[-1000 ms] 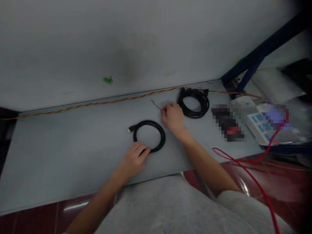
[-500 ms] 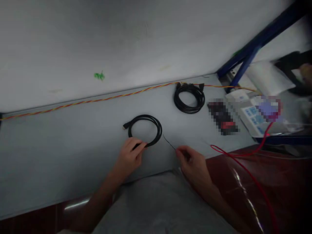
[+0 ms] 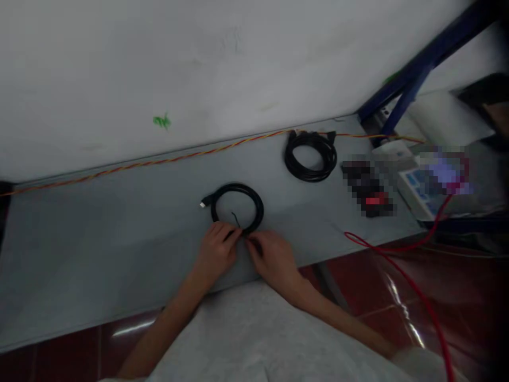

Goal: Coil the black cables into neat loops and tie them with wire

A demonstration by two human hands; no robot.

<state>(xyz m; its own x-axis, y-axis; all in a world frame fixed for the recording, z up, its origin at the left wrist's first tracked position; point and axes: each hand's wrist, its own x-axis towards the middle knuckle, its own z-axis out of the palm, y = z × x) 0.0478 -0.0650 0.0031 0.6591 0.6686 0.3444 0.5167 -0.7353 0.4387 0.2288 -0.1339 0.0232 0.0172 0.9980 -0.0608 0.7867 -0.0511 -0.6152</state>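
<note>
A coiled black cable (image 3: 259, 204) lies on the grey table, its plug sticking out at the upper left. My left hand (image 3: 218, 249) pinches the near side of the coil. Close beside it, my right hand (image 3: 274, 259) is closed with its fingertips at the coil's near right edge, on a thin black tie. One end of the tie (image 3: 235, 217) pokes up inside the ring, above my left fingertips. The rest of the tie is hidden by the fingers.
Another black cable coil (image 3: 287, 159) lies farther back at the right, near a blurred dark and red item (image 3: 368, 191). A twisted red-yellow wire (image 3: 175, 158) runs along the wall. A red cable (image 3: 415, 289) hangs over the right edge, below a blue frame (image 3: 409, 87).
My right hand has moved left to the coil with the thin tie, which now passes at the cable's near side. My left hand has stayed on the coil.
</note>
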